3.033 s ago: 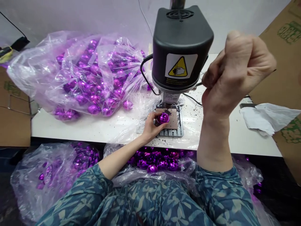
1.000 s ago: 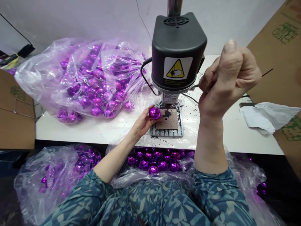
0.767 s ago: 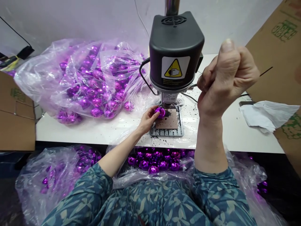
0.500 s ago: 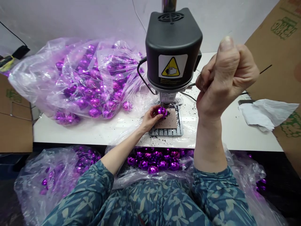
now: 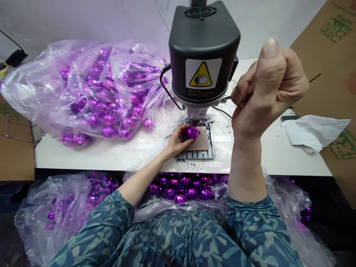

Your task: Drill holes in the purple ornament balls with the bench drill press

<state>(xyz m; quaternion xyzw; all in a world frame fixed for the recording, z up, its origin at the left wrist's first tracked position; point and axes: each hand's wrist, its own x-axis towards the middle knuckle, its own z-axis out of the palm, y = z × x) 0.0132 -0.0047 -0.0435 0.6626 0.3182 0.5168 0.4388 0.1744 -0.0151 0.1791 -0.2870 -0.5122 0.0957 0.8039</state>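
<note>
A black bench drill [image 5: 204, 52] stands on the white table [image 5: 111, 155]. My left hand [image 5: 178, 141] grips a faceted purple ball [image 5: 192, 132] on the brown pad [image 5: 203, 139] of the drill's base, right under the spindle. My right hand [image 5: 267, 92] is raised beside the drill head, closed in a fist around the thin metal feed lever [image 5: 226, 98], most of which is hidden by the fingers.
A big clear bag of purple balls [image 5: 94, 92] lies on the table's left. More bagged balls sit in my lap [image 5: 183, 187] and at lower left [image 5: 63, 204]. Crumpled white paper [image 5: 311, 131] and cardboard boxes [image 5: 330, 74] stand at right. Dark shavings surround the base.
My left hand brought the purple ball from the pad's left edge to under the spindle. The right fist stayed on the lever; the camera shifted slightly.
</note>
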